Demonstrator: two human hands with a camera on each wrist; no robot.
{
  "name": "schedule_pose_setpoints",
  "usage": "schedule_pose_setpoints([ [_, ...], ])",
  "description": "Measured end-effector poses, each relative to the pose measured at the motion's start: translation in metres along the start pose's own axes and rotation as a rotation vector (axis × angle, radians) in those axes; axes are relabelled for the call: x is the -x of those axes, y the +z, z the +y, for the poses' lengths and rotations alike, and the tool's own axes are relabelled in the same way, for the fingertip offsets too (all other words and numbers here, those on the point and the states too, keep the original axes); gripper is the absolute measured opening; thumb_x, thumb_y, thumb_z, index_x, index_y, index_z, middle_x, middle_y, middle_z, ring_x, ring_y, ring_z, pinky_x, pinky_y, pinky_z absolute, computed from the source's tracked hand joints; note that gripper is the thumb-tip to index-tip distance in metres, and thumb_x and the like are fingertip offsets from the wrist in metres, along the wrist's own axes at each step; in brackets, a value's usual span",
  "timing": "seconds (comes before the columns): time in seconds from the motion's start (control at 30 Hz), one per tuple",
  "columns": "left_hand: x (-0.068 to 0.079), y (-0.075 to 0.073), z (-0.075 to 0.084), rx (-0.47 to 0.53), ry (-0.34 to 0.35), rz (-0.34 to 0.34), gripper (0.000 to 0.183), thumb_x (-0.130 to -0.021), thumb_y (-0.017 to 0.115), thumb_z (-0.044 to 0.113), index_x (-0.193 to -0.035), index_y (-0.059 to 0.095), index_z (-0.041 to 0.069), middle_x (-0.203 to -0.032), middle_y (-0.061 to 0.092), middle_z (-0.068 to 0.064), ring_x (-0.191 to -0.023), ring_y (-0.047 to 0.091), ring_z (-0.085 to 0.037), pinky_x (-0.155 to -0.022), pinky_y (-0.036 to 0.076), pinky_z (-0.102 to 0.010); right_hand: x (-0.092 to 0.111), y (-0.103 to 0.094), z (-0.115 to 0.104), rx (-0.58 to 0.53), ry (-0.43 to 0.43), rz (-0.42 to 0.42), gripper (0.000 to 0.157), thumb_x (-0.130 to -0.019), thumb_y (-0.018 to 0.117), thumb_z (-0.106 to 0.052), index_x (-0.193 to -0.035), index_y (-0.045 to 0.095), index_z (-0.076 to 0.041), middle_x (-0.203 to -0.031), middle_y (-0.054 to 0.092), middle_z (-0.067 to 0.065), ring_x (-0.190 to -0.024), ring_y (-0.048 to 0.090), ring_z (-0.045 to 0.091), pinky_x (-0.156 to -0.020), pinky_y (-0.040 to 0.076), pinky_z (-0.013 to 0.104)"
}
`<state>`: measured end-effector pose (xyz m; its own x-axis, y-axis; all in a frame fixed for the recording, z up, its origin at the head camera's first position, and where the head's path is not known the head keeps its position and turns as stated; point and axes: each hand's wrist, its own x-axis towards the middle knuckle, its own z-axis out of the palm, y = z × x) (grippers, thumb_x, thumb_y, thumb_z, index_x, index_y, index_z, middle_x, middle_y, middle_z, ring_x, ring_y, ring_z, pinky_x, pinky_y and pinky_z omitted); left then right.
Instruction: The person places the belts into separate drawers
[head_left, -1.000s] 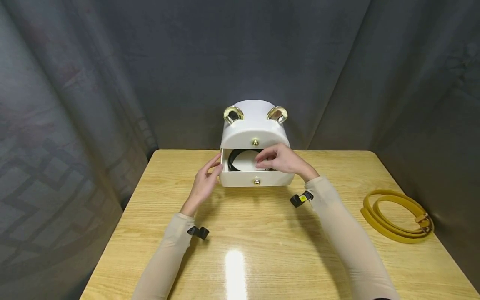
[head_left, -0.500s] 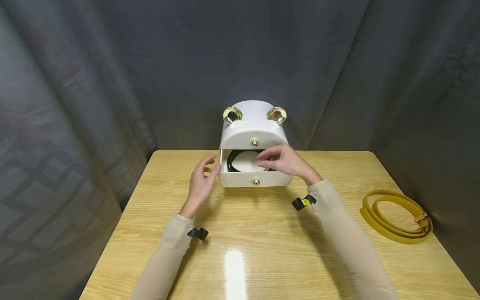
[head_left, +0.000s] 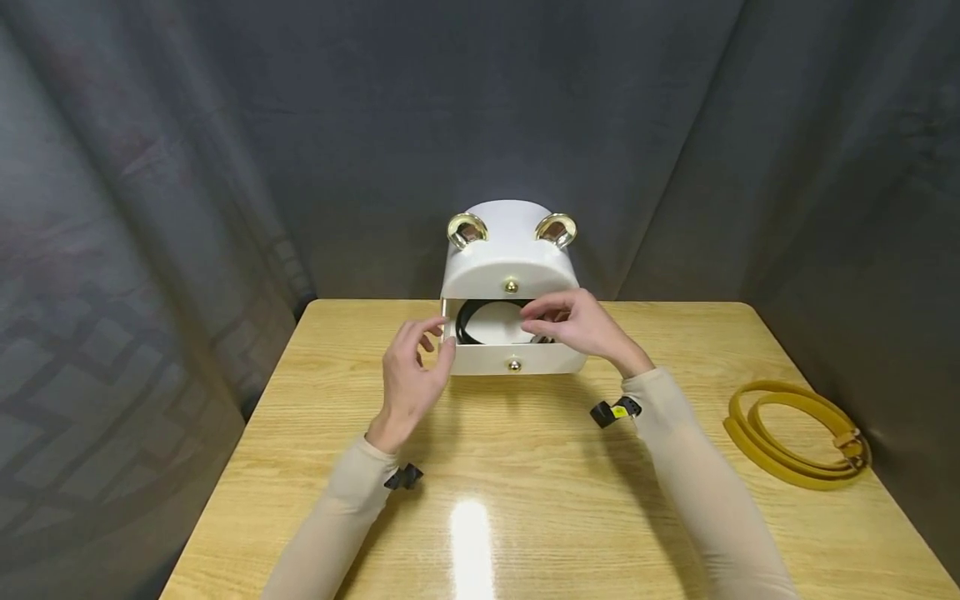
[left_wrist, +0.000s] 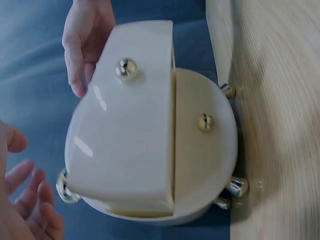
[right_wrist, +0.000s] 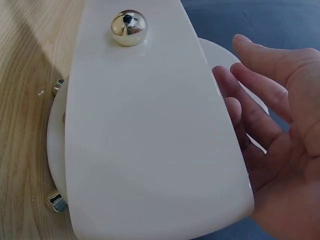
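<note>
A white, rounded storage box point(head_left: 510, 229) with gold ear-shaped ornaments stands near the table's back edge. Its middle drawer point(head_left: 487, 360) is pulled out, showing a round gold knob on the front. Inside lies a coiled black belt point(head_left: 464, 321); its right part, with a metallic bit, is partly hidden by my right hand point(head_left: 581, 325). That hand hovers over the drawer's right side, thumb and fingers loosely bent and apart, nothing visible between them. My left hand point(head_left: 412, 367) is at the drawer's left front corner, its thumb and fingers spread, gripping nothing.
A coiled mustard-yellow belt point(head_left: 765, 475) lies at the right of the wooden table point(head_left: 525, 467). Dark grey curtains point(head_left: 480, 108) hang behind and at both sides. Small gold feet point(left_wrist: 237, 187) support the box.
My left hand leaves the drawer's left side, then comes round to its front corner. My right hand shifts slightly right, its thumb and fingers spreading apart. The belt in the drawer stays put.
</note>
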<state>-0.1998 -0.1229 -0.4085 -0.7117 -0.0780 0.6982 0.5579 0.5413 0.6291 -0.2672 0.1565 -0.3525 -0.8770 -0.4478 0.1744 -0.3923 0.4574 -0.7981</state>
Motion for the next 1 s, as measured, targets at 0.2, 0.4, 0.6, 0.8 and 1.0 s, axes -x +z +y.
schedule_pose_setpoints([
  [0.2,0.008,0.007,0.012,-0.015,0.113,-0.200,0.023,-0.095,0.073,0.012,-0.116,0.076,0.007,-0.092,0.078,-0.004,-0.071,0.071,-0.014,-0.055,0.051,-0.023,0.007,-0.006,0.000,0.006,0.025,0.006,0.026,-0.095,0.082,-0.027,-0.117,0.081,-0.013,-0.102,0.082,0.009,-0.090,0.073,0.038,-0.072,0.058,0.027],
  [0.4,0.016,0.018,0.018,-0.052,0.133,-0.400,0.027,-0.098,0.071,0.016,-0.125,0.074,0.011,-0.097,0.083,-0.003,-0.072,0.076,-0.013,-0.059,0.054,-0.019,0.016,-0.008,0.002,0.026,0.017,0.036,0.026,-0.096,0.081,-0.029,-0.118,0.082,-0.014,-0.103,0.082,0.005,-0.089,0.073,0.030,-0.076,0.059,0.026],
  [0.6,0.023,0.026,0.017,-0.046,0.154,-0.446,0.024,-0.098,0.072,0.014,-0.122,0.075,0.013,-0.093,0.084,-0.004,-0.067,0.076,-0.012,-0.058,0.054,-0.014,0.026,-0.005,0.002,0.019,0.002,0.068,0.024,-0.096,0.081,-0.027,-0.115,0.082,-0.013,-0.102,0.079,0.005,-0.088,0.068,0.017,-0.076,0.058,0.023],
  [0.8,0.028,0.030,0.017,-0.056,0.120,-0.504,0.028,-0.098,0.074,0.016,-0.126,0.074,0.014,-0.097,0.084,-0.005,-0.065,0.076,-0.013,-0.058,0.054,-0.012,0.033,-0.003,0.000,0.014,0.001,0.095,0.027,-0.095,0.083,-0.025,-0.115,0.082,-0.007,-0.100,0.077,0.006,-0.089,0.066,0.016,-0.078,0.058,0.023],
  [1.0,0.029,0.035,0.016,-0.066,0.109,-0.550,0.033,-0.100,0.072,0.018,-0.133,0.072,0.016,-0.102,0.084,-0.003,-0.067,0.075,-0.011,-0.058,0.052,-0.011,0.038,-0.005,-0.002,0.029,-0.014,0.128,0.025,-0.095,0.083,-0.024,-0.115,0.083,-0.010,-0.102,0.078,0.005,-0.088,0.066,0.015,-0.079,0.057,0.023],
])
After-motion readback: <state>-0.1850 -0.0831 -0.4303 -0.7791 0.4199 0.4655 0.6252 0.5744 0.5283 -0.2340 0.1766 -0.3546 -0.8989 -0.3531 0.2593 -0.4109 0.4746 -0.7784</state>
